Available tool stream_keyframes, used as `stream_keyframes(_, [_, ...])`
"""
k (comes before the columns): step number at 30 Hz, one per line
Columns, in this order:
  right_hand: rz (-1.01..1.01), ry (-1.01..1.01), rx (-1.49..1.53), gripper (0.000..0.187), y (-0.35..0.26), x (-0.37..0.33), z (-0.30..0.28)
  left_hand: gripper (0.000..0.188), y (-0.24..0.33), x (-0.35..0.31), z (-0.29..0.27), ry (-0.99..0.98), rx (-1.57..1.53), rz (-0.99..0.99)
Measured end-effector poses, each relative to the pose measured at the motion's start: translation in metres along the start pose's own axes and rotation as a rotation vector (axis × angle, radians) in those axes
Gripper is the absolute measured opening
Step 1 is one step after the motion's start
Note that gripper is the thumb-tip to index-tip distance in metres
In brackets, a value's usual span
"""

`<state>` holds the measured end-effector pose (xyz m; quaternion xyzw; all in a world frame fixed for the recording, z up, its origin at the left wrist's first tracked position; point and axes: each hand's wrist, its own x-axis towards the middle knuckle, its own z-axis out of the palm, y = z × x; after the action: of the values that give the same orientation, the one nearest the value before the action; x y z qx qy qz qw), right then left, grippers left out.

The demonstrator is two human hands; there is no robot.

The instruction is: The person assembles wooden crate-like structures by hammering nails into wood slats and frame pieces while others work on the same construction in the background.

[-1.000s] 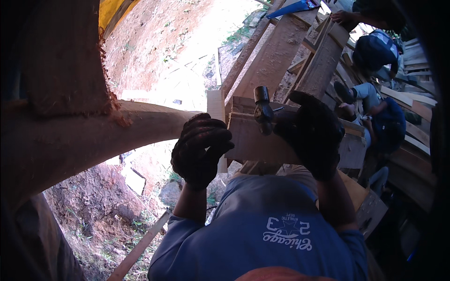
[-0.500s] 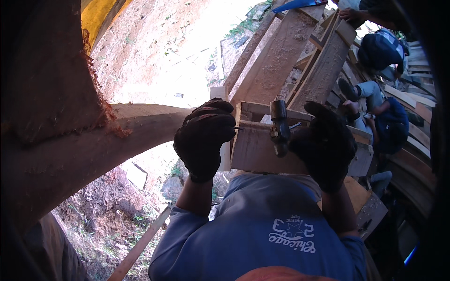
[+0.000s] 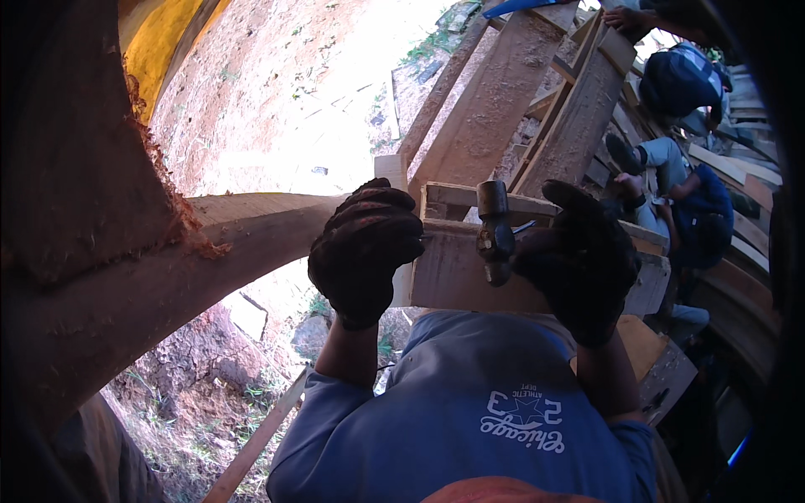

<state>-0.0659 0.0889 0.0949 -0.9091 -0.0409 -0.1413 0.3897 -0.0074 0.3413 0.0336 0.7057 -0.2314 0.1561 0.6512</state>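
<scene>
My left hand, in a dark glove, is closed at the left end of a wooden frame made of boards. The small tip of a nail shows at its fingertips. My right hand, also gloved, is closed round a ball-peen hammer; the handle is mostly hidden by the glove. The hammer's metal head hangs over the frame's upper edge. A thin shiny nail-like piece sticks out beside the right fingers, behind the head.
A thick curved timber with a splintered edge crosses on the left. Long dusty planks run away ahead, with a blue tool at their far end. Other people work at the right among stacked boards. A narrow stick leans at lower left.
The nail at my left fingertips shows less than before, and that hand is turned slightly. The hammer head has shifted a little left and down. My right hand hardly moves.
</scene>
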Motion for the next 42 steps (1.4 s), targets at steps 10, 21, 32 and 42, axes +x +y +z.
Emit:
stream_keyframes(10, [-0.049, -0.006, -0.034, 0.068, -0.002, 0.001, -0.004, 0.017, 0.002, 0.004, 0.009, -0.019, 0.103, 0.042])
stream_keyframes(21, [-0.024, 0.000, -0.038, 0.073, 0.003, 0.002, -0.005, 0.015, 0.007, -0.001, 0.005, 0.009, 0.294, 0.078])
stream_keyframes(32, [-0.110, 0.027, -0.090, 0.078, 0.004, 0.002, -0.003, 0.017, 0.007, -0.002, 0.004, 0.008, 0.292, 0.106])
stream_keyframes(42, [-0.001, 0.016, -0.003, 0.076, 0.004, -0.002, -0.001, 0.012, 0.012, -0.001, 0.006, 0.030, 0.278, 0.105])
